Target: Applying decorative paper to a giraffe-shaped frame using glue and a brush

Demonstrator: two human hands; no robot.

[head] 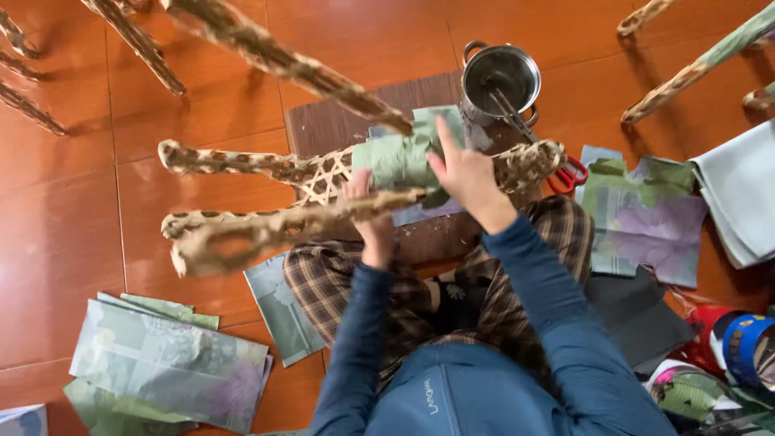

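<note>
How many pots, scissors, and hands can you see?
Pots: 1, a metal pot on the brown board.
Scissors: 1, red-handled scissors beside the pot.
Hands: 2, the left hand and right hand, both on the paper-wrapped frame.
Total: 4
</note>
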